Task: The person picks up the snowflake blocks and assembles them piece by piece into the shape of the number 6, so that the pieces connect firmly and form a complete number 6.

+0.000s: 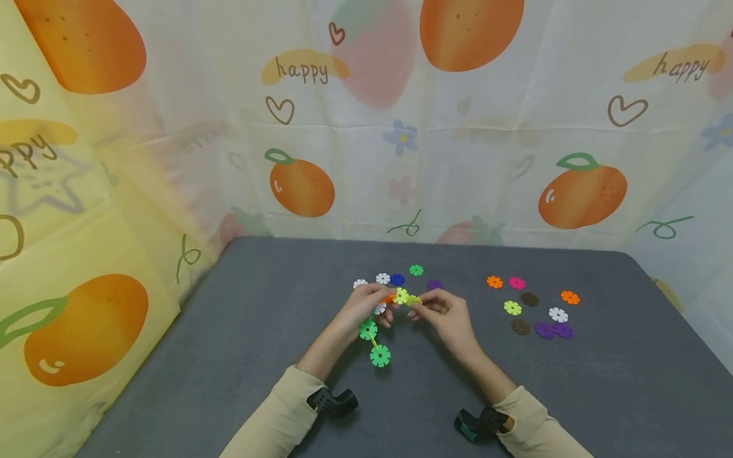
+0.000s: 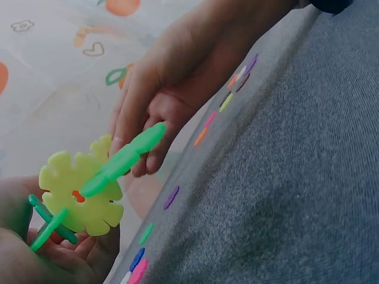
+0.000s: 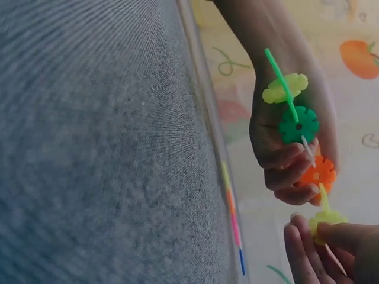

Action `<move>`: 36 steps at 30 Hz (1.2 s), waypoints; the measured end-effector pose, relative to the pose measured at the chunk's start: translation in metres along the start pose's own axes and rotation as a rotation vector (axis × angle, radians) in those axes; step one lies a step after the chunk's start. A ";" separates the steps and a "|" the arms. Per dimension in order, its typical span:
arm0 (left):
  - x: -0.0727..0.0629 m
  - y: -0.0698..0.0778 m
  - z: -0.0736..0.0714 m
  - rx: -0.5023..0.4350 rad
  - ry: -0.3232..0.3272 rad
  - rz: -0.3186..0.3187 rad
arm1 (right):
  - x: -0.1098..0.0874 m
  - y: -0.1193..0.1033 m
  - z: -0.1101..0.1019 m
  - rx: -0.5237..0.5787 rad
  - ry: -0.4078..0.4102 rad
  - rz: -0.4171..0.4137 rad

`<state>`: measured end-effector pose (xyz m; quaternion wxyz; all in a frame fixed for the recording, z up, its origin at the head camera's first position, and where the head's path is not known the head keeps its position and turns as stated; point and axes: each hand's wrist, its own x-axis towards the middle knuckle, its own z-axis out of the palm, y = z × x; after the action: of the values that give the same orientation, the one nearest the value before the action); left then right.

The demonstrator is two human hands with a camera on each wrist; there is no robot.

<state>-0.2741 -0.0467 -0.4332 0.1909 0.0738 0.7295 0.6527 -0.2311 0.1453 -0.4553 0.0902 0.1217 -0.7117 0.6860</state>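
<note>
My left hand (image 1: 359,306) grips a chain of interlocking plastic snowflake discs over the table. Hanging below that hand are green discs (image 1: 380,355) joined by a yellow one seen nearly edge-on. A white disc (image 1: 379,308) and an orange disc (image 3: 318,171) sit by the left fingers. Past the orange one comes an upright yellow disc (image 1: 401,296). My right hand (image 1: 451,316) pinches another yellow disc (image 3: 327,225) between thumb and fingers, right at the chain's end. In the left wrist view a green disc (image 2: 125,160) overlaps a large yellow disc (image 2: 81,192).
Loose discs lie on the dark grey table (image 1: 246,381). Behind the hands are a green disc (image 1: 416,270), a blue disc (image 1: 397,279) and a purple disc (image 1: 435,285). Several others, including a pink disc (image 1: 516,283), lie to the right. A printed curtain (image 1: 355,140) hangs behind.
</note>
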 end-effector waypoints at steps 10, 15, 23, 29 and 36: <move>-0.004 0.006 0.011 -0.022 0.021 0.068 | -0.004 -0.003 0.001 -0.065 0.033 -0.112; -0.003 0.004 0.012 -0.012 0.024 0.059 | -0.002 -0.002 0.002 -0.055 0.017 -0.086; 0.006 -0.003 -0.002 -0.085 0.038 -0.030 | 0.003 0.000 -0.001 -0.088 -0.011 0.095; 0.009 0.000 -0.029 -0.212 0.161 -0.069 | 0.005 0.005 -0.001 -0.127 0.008 0.206; 0.009 0.004 -0.058 -0.289 0.304 -0.091 | 0.017 0.012 0.013 -0.170 0.074 0.195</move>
<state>-0.3049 -0.0962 -0.4270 0.1165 -0.0865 0.6512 0.7449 -0.2508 0.1318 -0.4624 0.0594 0.0186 -0.7720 0.6326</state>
